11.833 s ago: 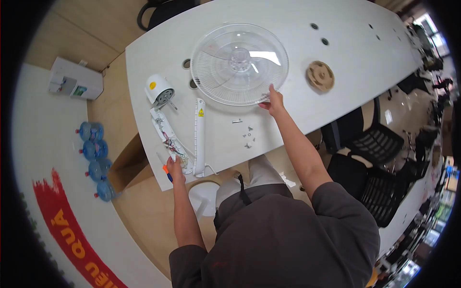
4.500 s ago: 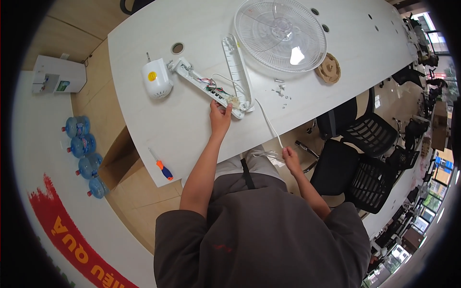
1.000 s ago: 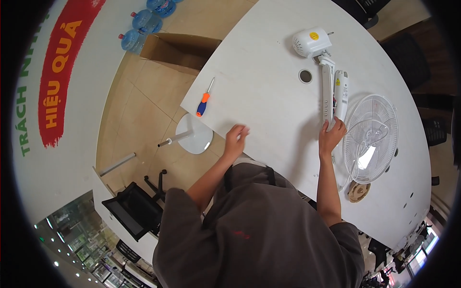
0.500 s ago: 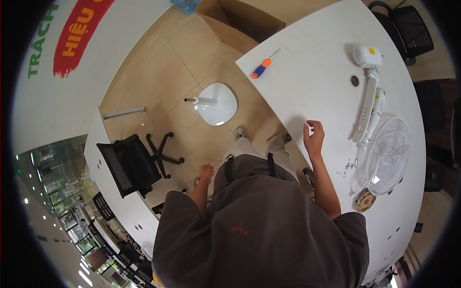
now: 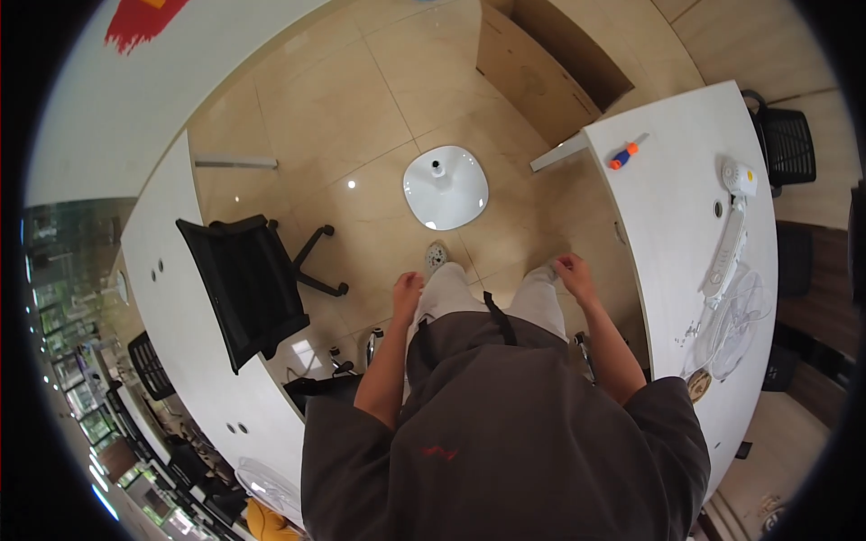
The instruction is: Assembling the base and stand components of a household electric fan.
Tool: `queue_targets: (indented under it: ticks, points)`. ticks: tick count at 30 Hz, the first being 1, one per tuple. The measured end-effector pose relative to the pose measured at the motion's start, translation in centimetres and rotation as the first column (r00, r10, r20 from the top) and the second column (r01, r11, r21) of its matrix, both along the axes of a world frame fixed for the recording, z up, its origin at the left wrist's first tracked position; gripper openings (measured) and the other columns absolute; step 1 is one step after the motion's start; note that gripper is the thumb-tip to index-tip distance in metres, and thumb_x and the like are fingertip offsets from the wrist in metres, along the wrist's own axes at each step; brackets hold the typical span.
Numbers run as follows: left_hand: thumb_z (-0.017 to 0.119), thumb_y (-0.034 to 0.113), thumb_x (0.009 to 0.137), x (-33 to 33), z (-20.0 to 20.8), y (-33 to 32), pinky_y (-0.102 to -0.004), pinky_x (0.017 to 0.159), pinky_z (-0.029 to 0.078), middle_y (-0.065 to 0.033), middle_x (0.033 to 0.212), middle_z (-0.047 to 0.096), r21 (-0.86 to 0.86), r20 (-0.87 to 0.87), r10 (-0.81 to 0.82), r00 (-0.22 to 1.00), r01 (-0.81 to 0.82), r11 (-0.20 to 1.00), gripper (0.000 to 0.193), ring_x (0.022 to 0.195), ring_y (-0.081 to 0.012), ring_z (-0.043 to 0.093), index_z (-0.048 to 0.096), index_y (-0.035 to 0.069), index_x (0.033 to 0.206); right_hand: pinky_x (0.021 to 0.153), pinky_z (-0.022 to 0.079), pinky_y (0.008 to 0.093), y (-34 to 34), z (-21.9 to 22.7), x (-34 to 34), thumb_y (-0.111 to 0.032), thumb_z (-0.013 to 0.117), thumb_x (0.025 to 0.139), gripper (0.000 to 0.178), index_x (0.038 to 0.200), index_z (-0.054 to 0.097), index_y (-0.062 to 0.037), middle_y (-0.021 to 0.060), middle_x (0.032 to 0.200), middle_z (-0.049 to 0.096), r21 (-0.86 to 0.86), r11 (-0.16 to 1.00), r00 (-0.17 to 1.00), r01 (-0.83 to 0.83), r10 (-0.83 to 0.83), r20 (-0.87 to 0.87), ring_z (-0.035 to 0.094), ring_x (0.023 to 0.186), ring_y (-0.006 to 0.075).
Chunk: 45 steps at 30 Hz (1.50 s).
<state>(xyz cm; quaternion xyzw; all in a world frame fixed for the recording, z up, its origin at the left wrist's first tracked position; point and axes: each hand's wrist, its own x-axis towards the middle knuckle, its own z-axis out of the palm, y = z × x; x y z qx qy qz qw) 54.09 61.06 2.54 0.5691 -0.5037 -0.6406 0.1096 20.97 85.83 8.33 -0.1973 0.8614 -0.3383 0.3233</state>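
Loosely curled, the left hand point(image 5: 408, 290) hangs beside the light trousers point(image 5: 444, 296); the right hand point(image 5: 572, 272), fingers bent, is on their other side. Whether either is fully closed cannot be told. Ahead of the feet, the white base point(image 5: 458, 199) stands on the tiled floor point(image 5: 325, 117), apart from both hands. On the white table point(image 5: 663, 243) at right lie a clear fan guard point(image 5: 735, 326), a long white housing point(image 5: 723, 259) and, farther on, an orange-and-blue screwdriver point(image 5: 622, 158). Past the table's corner is an open cardboard box point(image 5: 523, 68).
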Motion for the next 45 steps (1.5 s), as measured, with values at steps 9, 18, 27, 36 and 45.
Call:
queue_targets:
  ticks: [9, 18, 27, 36, 45]
  points:
    - [0.057, 0.019, 0.087, 22.5, -3.7, 2.6, -0.0248, 0.049, 0.043, -0.0028, 0.072, 0.058, 0.131, 0.357, 0.362, 0.861, -0.43, 0.893, 0.019, 0.059, -0.0097, 0.054, 0.061, 0.0, 0.087, 0.082, 0.048, 0.042, -25.5, -1.2, 4.7, -0.029, 0.059, 0.082, 0.037, 0.105, 0.061, 0.0008, 0.0216, 0.097, 0.064, 0.149, 0.853, 0.858, -0.499, 0.511, -0.049, 0.061, 0.093, 0.0357]
    - [0.054, 0.025, 0.093, 23.5, 2.0, 14.7, -0.0264, 0.06, 0.048, -0.0081, 0.083, 0.063, 0.347, 0.42, 0.485, 0.767, -0.63, 0.695, 0.027, 0.072, -0.0152, 0.061, 0.058, -0.001, 0.098, 0.09, 0.044, 0.0507, -43.9, -13.3, 3.4, -0.045, 0.047, 0.092, 0.051, 0.123, 0.049, -0.0049, 0.0191, 0.118, 0.053, 0.393, 0.869, 0.793, -0.302, 0.457, -0.402, 0.05, 0.112, 0.0372]
    - [0.053, 0.023, 0.094, 19.1, 5.5, 17.6, -0.0301, 0.066, 0.051, -0.0094, 0.092, 0.065, 0.411, 0.61, 0.349, 0.712, -0.66, 0.629, 0.025, 0.08, -0.017, 0.063, 0.059, 0.001, 0.104, 0.088, 0.046, 0.0501, -45.7, -25.1, 2.4, -0.049, 0.041, 0.093, 0.053, 0.118, 0.053, -0.0038, 0.0203, 0.115, 0.057, 0.465, 0.858, 0.898, -0.216, 0.362, -0.251, 0.054, 0.109, 0.0361]
    - [0.053, 0.023, 0.094, 17.9, 3.7, 13.2, -0.0288, 0.066, 0.051, -0.0099, 0.091, 0.064, 0.343, 0.592, 0.436, 0.678, -0.701, 0.625, 0.027, 0.08, -0.0175, 0.063, 0.056, 0.0, 0.107, 0.09, 0.047, 0.0451, -47.2, -30.1, 3.6, -0.051, 0.051, 0.087, 0.057, 0.115, 0.056, -0.0015, 0.0199, 0.109, 0.061, 0.568, 0.807, 0.852, -0.162, 0.405, -0.332, 0.058, 0.104, 0.0354]
    - [0.054, 0.024, 0.094, 20.6, 2.9, 17.4, -0.0282, 0.065, 0.053, -0.0124, 0.092, 0.065, 0.341, 0.594, 0.437, 0.676, -0.703, 0.624, 0.029, 0.079, -0.018, 0.064, 0.055, -0.002, 0.107, 0.074, 0.057, 0.0447, -50.4, -30.9, 2.7, -0.03, 0.065, 0.079, 0.035, 0.106, 0.068, -0.0076, 0.0116, 0.111, 0.066, 0.827, 0.084, 0.55, -0.556, 0.783, 0.29, 0.066, 0.097, 0.03]
